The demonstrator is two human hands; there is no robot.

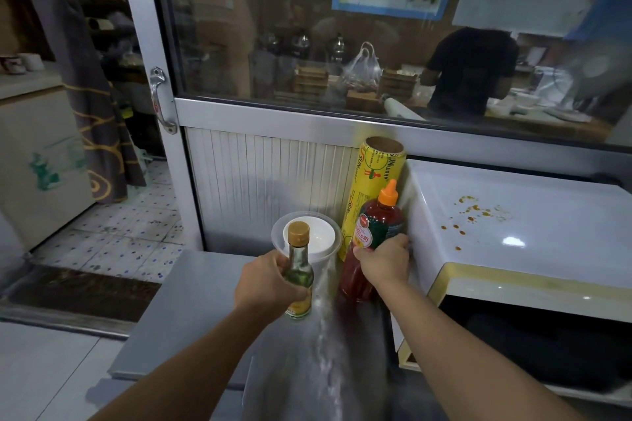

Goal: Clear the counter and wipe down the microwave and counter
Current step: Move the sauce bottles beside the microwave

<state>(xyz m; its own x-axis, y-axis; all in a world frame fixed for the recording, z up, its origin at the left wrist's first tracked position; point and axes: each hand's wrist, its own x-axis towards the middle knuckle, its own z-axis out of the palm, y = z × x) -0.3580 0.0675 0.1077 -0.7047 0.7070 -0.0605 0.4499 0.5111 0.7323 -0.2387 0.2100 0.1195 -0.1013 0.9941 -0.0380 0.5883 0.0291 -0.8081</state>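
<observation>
My left hand [270,278] grips a small clear bottle [299,260] with a tan cap, upright over the grey counter [184,301]. My right hand [384,263] is closed around a red sauce bottle [378,222] with an orange nozzle cap, right beside the white microwave [513,225]. The microwave's top carries orange-brown sauce spots [475,212]. A yellow roll of cling wrap [371,178] leans upright behind the sauce bottle. A clear plastic container [316,232] with a white bowl inside stands behind the small bottle.
A glass window [342,27] and a ribbed white panel [266,181] close off the back of the counter. The counter's left edge drops to a tiled floor [113,239]. A person in a dark shirt [468,68] stands beyond the glass. The microwave's dark door [533,349] faces me at lower right.
</observation>
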